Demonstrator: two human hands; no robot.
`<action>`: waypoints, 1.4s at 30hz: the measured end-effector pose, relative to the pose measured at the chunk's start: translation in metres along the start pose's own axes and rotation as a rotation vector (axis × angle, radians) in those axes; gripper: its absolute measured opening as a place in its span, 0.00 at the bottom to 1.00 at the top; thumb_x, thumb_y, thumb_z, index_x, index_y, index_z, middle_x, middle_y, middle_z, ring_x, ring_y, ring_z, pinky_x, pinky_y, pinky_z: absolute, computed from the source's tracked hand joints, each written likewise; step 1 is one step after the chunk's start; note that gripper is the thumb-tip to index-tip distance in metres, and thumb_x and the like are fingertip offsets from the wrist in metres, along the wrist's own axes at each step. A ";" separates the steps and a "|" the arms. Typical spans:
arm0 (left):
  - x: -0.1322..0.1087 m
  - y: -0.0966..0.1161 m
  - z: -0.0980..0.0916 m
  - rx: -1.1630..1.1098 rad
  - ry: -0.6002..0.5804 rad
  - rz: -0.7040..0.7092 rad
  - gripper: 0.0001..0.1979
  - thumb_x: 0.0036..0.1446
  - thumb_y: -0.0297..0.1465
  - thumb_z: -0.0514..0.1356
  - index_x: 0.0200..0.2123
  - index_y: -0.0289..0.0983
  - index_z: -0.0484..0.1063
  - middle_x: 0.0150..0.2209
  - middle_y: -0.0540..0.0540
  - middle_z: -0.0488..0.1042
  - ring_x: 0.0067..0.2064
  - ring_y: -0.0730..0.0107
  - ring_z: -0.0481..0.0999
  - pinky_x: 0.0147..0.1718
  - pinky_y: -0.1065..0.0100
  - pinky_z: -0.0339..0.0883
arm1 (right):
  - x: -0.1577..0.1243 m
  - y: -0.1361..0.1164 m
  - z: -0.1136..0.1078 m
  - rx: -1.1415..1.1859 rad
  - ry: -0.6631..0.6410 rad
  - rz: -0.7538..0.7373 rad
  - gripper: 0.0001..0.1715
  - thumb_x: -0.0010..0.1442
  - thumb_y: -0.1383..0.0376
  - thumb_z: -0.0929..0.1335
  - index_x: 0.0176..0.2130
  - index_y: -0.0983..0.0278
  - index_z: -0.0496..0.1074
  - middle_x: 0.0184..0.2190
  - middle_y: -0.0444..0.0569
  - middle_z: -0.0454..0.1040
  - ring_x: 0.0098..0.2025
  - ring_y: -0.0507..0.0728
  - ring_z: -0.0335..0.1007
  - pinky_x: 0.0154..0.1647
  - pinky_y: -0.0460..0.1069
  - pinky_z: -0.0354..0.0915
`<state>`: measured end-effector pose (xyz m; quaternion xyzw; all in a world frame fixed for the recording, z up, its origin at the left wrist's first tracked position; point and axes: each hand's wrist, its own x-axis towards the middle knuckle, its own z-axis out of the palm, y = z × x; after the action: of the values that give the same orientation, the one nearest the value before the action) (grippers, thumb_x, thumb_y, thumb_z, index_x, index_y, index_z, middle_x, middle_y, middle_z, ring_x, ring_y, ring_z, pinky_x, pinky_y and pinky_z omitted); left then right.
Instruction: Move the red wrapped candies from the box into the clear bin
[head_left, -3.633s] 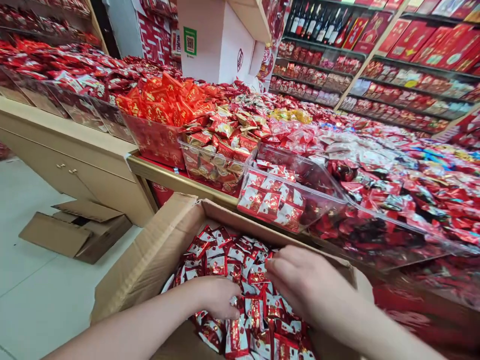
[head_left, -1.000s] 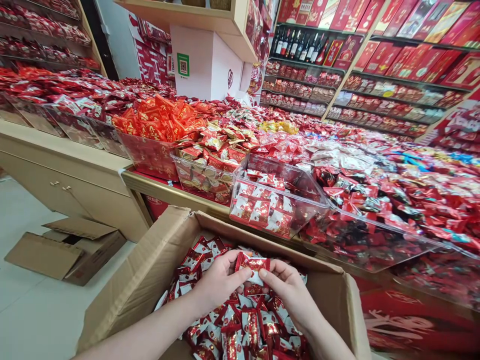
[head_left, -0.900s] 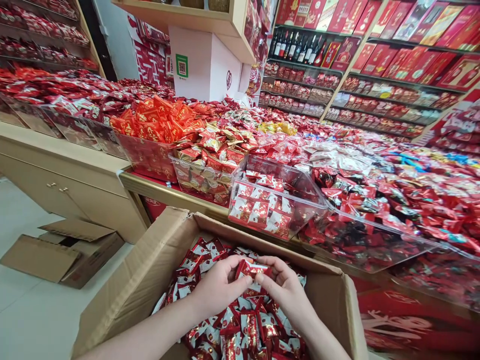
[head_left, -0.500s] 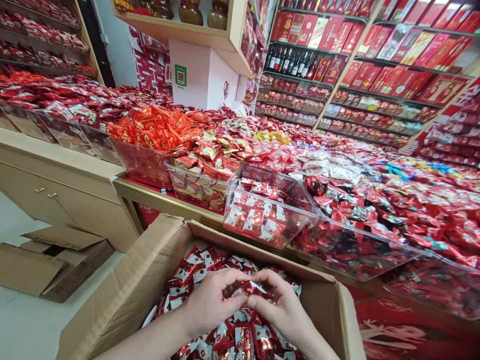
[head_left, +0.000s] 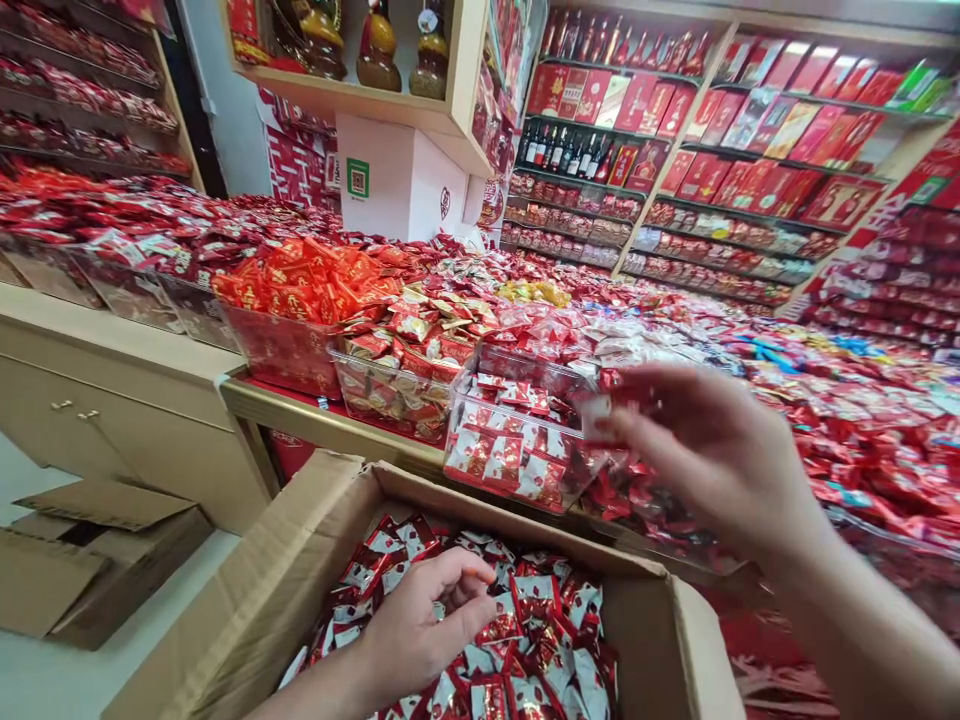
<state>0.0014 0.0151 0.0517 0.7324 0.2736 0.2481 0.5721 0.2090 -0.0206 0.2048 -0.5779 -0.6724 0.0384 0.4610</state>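
Cardboard box: open beneath and around the left hand, with many loose red-and-white wrapped candies lying at all angles inside; judged by this heap, much is left unsorted
Clear plastic bin: beyond the left hand and just to the left of the right hand, with matching candies in rows stacked against its near wall; this part may be judged done, and the back wall showing above them suggests room left
Right hand: raised beside the bin, thumb and fingers pinching one candy
Left hand: low over the heap, loosely curled, thumb and forefinger apart, nothing seen between them
Held candy: at the right hand's fingertips, by the bin's right side; apparently not yet among the rows
Cardboard box, cut off: near side out of view below the left hand; depth of the heap cannot be told
Clear plastic bin, hidden: right part behind the right hand, its filling there unclear
Left hand, hidden: some fingertips tucked out of sight
Held candy, blurred: print unreadable; contact with the bin's rim cannot be told
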 end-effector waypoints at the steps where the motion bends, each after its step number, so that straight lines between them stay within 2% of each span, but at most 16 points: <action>1: 0.000 0.000 0.001 0.023 -0.006 -0.019 0.10 0.52 0.34 0.53 0.36 0.36 0.64 0.28 0.49 0.66 0.29 0.74 0.65 0.30 0.72 0.61 | 0.018 0.003 -0.005 -0.066 -0.006 0.010 0.13 0.50 0.64 0.65 0.39 0.62 0.64 0.31 0.47 0.70 0.29 0.52 0.67 0.28 0.47 0.63; 2: 0.001 -0.001 0.002 0.045 -0.016 -0.032 0.10 0.51 0.34 0.53 0.36 0.35 0.65 0.28 0.49 0.66 0.29 0.74 0.65 0.30 0.72 0.61 | 0.035 0.008 -0.007 -0.147 -0.060 0.040 0.12 0.49 0.64 0.66 0.36 0.63 0.65 0.29 0.47 0.70 0.28 0.52 0.66 0.27 0.47 0.63; 4: 0.002 -0.003 0.004 0.096 -0.029 -0.046 0.10 0.50 0.33 0.54 0.36 0.35 0.66 0.28 0.49 0.66 0.29 0.74 0.65 0.30 0.73 0.61 | 0.062 0.021 -0.004 -0.281 -0.255 0.119 0.07 0.47 0.66 0.65 0.31 0.64 0.66 0.26 0.47 0.70 0.26 0.52 0.66 0.24 0.46 0.61; 7: 0.004 -0.008 0.005 0.161 -0.019 -0.060 0.10 0.50 0.33 0.53 0.35 0.35 0.67 0.26 0.50 0.65 0.28 0.74 0.64 0.29 0.73 0.60 | 0.084 0.042 0.010 -0.330 -0.503 0.212 0.04 0.46 0.69 0.64 0.28 0.65 0.66 0.24 0.46 0.70 0.24 0.50 0.64 0.23 0.45 0.60; 11: 0.005 -0.015 0.005 0.203 -0.026 -0.066 0.09 0.50 0.32 0.52 0.33 0.35 0.67 0.24 0.51 0.64 0.26 0.75 0.62 0.27 0.74 0.58 | 0.091 0.053 0.021 -0.269 -0.705 0.294 0.02 0.45 0.69 0.64 0.26 0.64 0.64 0.22 0.43 0.67 0.22 0.48 0.63 0.21 0.43 0.61; 15: 0.006 -0.020 0.005 0.281 -0.039 -0.042 0.07 0.50 0.31 0.51 0.31 0.36 0.67 0.24 0.52 0.66 0.26 0.75 0.63 0.26 0.75 0.57 | 0.090 0.053 0.028 -0.182 -0.965 0.527 0.04 0.47 0.72 0.61 0.25 0.64 0.59 0.19 0.40 0.63 0.18 0.47 0.60 0.18 0.42 0.60; 18: 0.007 -0.020 0.005 0.376 -0.033 -0.022 0.07 0.50 0.30 0.52 0.29 0.37 0.68 0.25 0.51 0.68 0.28 0.74 0.65 0.29 0.75 0.57 | 0.087 0.058 0.039 -0.243 -1.068 0.628 0.05 0.45 0.74 0.62 0.22 0.66 0.60 0.14 0.41 0.60 0.14 0.47 0.56 0.12 0.43 0.55; 20: 0.007 -0.020 0.004 0.404 -0.048 -0.018 0.07 0.50 0.30 0.52 0.29 0.37 0.69 0.26 0.51 0.69 0.28 0.74 0.65 0.29 0.75 0.57 | 0.085 0.064 0.046 -0.259 -1.092 0.661 0.04 0.45 0.74 0.61 0.22 0.66 0.60 0.13 0.41 0.59 0.13 0.48 0.56 0.12 0.44 0.54; 23: 0.007 -0.020 0.004 0.416 -0.069 -0.032 0.07 0.49 0.29 0.52 0.29 0.37 0.69 0.26 0.52 0.69 0.28 0.74 0.66 0.28 0.76 0.57 | 0.083 0.071 0.052 -0.235 -1.053 0.636 0.04 0.48 0.73 0.60 0.24 0.66 0.60 0.17 0.42 0.60 0.16 0.47 0.58 0.13 0.43 0.57; 26: 0.006 -0.023 0.005 0.432 -0.064 -0.043 0.07 0.49 0.29 0.52 0.29 0.38 0.69 0.26 0.52 0.70 0.28 0.74 0.66 0.28 0.75 0.57 | 0.081 0.075 0.052 -0.216 -1.011 0.593 0.03 0.50 0.71 0.59 0.26 0.65 0.60 0.22 0.43 0.63 0.20 0.47 0.60 0.17 0.42 0.60; 30: 0.006 -0.027 0.007 0.434 -0.086 -0.027 0.06 0.49 0.29 0.52 0.29 0.38 0.68 0.26 0.52 0.69 0.28 0.74 0.65 0.28 0.75 0.57 | 0.081 0.072 0.051 -0.255 -1.043 0.585 0.03 0.50 0.71 0.59 0.27 0.65 0.61 0.23 0.43 0.66 0.20 0.48 0.62 0.18 0.42 0.61; 32: 0.006 -0.029 0.008 0.431 -0.097 -0.028 0.06 0.49 0.29 0.52 0.28 0.38 0.68 0.25 0.52 0.69 0.27 0.75 0.65 0.27 0.76 0.56 | 0.084 0.069 0.050 -0.313 -1.072 0.574 0.02 0.48 0.72 0.62 0.26 0.65 0.63 0.20 0.43 0.66 0.19 0.48 0.62 0.16 0.43 0.59; 35: 0.006 -0.031 0.008 0.427 -0.112 -0.047 0.07 0.50 0.30 0.51 0.29 0.38 0.68 0.24 0.53 0.68 0.27 0.75 0.64 0.27 0.76 0.56 | 0.093 0.063 0.043 -0.414 -1.077 0.528 0.06 0.42 0.75 0.66 0.20 0.66 0.64 0.15 0.41 0.62 0.18 0.49 0.61 0.16 0.43 0.56; 39: 0.005 -0.030 0.009 0.437 -0.133 -0.054 0.07 0.50 0.30 0.51 0.29 0.38 0.69 0.24 0.53 0.67 0.26 0.76 0.63 0.26 0.76 0.56 | 0.101 0.056 0.038 -0.692 -1.051 0.449 0.13 0.38 0.79 0.67 0.14 0.66 0.63 0.12 0.42 0.60 0.19 0.51 0.61 0.17 0.44 0.55; 42: 0.005 -0.028 0.009 0.442 -0.147 -0.040 0.07 0.49 0.29 0.51 0.28 0.38 0.69 0.23 0.54 0.67 0.26 0.76 0.63 0.26 0.76 0.55 | 0.100 0.057 0.045 -0.742 -0.980 0.494 0.11 0.39 0.75 0.70 0.14 0.66 0.64 0.13 0.43 0.62 0.20 0.53 0.63 0.17 0.46 0.58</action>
<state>0.0084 0.0177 0.0227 0.8503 0.2932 0.1168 0.4211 0.2311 0.1011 0.2036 -0.7512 -0.6206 0.1674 -0.1500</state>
